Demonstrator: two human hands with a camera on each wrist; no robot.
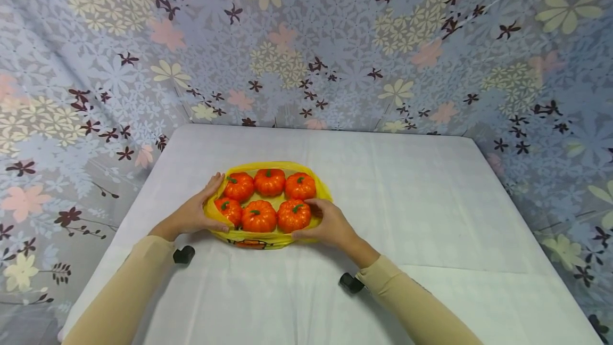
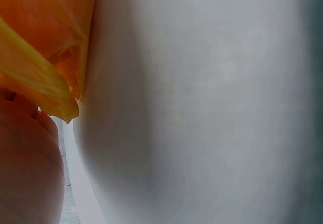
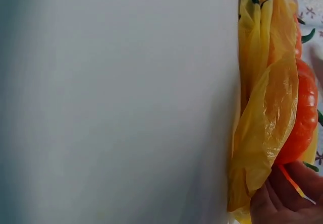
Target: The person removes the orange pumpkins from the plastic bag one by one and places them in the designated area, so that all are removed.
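Observation:
A yellow plastic bag [image 1: 278, 240] lies on the table with its mouth spread wide. Inside it several small orange toy pumpkins [image 1: 259, 216] with green stems sit in two rows. My left hand [image 1: 198, 212] holds the bag's left side, thumb at the front and fingers toward the back. At the right front, my right hand [image 1: 330, 225] grips the rim, its thumb outside and its fingers beside the nearest pumpkin. In the right wrist view, the crumpled bag wall [image 3: 262, 133] covers part of a pumpkin [image 3: 303, 113]. The left wrist view shows the bag edge [image 2: 35, 77] over the left hand's fingers.
A white cloth [image 1: 431, 201] covers the table, with a faint fold line at the right. Flowered fabric [image 1: 335, 41] hangs behind and along both sides. Small black devices [image 1: 184, 254] sit at both wrists.

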